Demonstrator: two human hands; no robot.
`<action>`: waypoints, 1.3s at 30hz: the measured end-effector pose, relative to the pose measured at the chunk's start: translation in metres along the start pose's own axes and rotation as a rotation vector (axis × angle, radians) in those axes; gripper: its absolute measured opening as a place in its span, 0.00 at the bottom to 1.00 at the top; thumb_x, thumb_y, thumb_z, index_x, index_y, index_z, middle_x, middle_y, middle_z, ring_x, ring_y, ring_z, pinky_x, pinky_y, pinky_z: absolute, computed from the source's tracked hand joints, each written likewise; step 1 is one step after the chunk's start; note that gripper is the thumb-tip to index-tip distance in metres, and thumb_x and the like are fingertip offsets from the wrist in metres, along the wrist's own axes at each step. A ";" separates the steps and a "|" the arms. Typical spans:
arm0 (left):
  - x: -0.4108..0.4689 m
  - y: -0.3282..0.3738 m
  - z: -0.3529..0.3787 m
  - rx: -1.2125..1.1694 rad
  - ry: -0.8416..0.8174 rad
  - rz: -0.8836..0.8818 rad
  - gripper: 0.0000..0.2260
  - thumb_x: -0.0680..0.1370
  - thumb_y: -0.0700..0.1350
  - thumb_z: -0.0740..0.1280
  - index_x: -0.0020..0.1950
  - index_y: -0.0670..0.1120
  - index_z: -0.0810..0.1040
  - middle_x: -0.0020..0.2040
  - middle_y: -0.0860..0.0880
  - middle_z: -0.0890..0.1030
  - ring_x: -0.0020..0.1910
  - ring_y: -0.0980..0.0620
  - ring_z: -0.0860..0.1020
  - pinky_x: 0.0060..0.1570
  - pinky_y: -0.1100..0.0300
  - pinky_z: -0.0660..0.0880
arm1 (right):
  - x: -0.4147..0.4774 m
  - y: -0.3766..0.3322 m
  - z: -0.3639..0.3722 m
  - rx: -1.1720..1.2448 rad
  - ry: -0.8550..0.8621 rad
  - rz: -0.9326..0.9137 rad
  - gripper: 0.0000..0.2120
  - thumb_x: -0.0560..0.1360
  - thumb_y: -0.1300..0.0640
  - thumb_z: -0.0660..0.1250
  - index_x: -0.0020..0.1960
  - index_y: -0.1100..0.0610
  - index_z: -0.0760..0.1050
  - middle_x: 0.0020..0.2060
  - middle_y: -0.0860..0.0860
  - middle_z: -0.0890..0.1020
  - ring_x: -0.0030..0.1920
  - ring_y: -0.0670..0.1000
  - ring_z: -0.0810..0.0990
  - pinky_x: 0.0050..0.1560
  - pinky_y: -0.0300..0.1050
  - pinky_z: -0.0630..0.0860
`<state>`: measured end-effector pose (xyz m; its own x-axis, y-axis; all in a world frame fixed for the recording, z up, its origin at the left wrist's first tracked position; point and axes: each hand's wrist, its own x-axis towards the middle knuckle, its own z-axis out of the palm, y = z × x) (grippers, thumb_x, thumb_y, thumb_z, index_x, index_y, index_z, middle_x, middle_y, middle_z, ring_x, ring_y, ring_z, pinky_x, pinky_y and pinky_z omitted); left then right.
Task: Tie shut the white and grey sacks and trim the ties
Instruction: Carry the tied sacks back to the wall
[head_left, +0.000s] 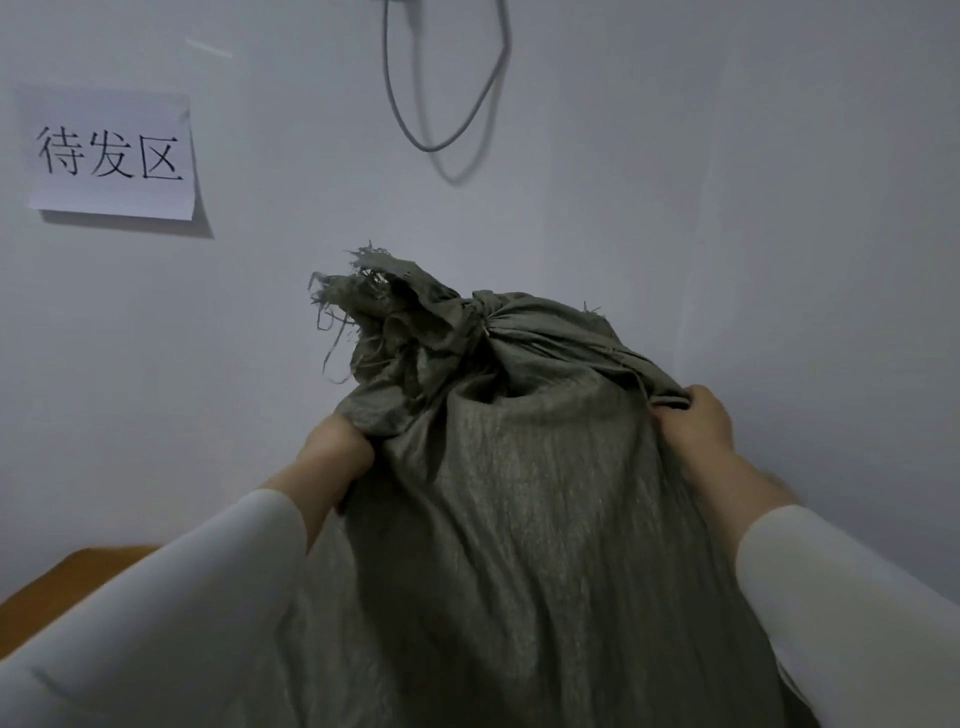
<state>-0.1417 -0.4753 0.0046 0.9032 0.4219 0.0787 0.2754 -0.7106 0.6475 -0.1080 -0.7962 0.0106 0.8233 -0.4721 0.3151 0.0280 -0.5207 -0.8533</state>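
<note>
A full grey woven sack (519, 519) fills the middle of the view, standing upright against the wall. Its neck (483, 325) is gathered and cinched, with the frayed mouth (374, 306) flopping to the left above the cinch. My left hand (332, 457) grips a fold of the sack's cloth on its upper left shoulder. My right hand (693, 418) grips the cloth on the upper right shoulder. The tie itself is too small to make out. No white sack is in view.
A white wall stands right behind the sack. A paper sign (111, 153) with printed characters is stuck on it at upper left. A grey cable loop (441, 104) hangs from above. A brown wooden surface (62, 587) shows at lower left.
</note>
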 end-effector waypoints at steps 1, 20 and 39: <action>0.005 0.001 -0.002 -0.073 0.040 -0.010 0.09 0.79 0.35 0.58 0.57 0.35 0.72 0.54 0.36 0.74 0.59 0.38 0.73 0.59 0.50 0.71 | 0.001 -0.001 0.002 0.035 0.072 0.036 0.14 0.75 0.59 0.64 0.59 0.63 0.71 0.58 0.62 0.77 0.55 0.60 0.75 0.50 0.47 0.70; 0.039 0.080 -0.013 -0.867 0.218 -0.216 0.18 0.80 0.36 0.49 0.66 0.35 0.70 0.65 0.39 0.73 0.62 0.38 0.72 0.62 0.51 0.69 | 0.007 -0.053 -0.030 0.253 0.545 -0.069 0.14 0.75 0.66 0.59 0.60 0.65 0.70 0.55 0.61 0.78 0.54 0.60 0.75 0.47 0.43 0.67; 0.048 0.012 0.036 -0.050 -0.260 0.028 0.52 0.58 0.76 0.57 0.75 0.50 0.52 0.72 0.38 0.63 0.69 0.34 0.64 0.68 0.39 0.63 | -0.070 -0.027 -0.018 -0.730 -0.111 -0.063 0.47 0.65 0.21 0.46 0.76 0.43 0.41 0.77 0.53 0.48 0.76 0.59 0.47 0.70 0.69 0.40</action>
<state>-0.0826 -0.4841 -0.0110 0.9663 0.2391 -0.0955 0.2381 -0.6889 0.6847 -0.1765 -0.7618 0.0195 0.8862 -0.3712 0.2771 -0.2751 -0.9030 -0.3299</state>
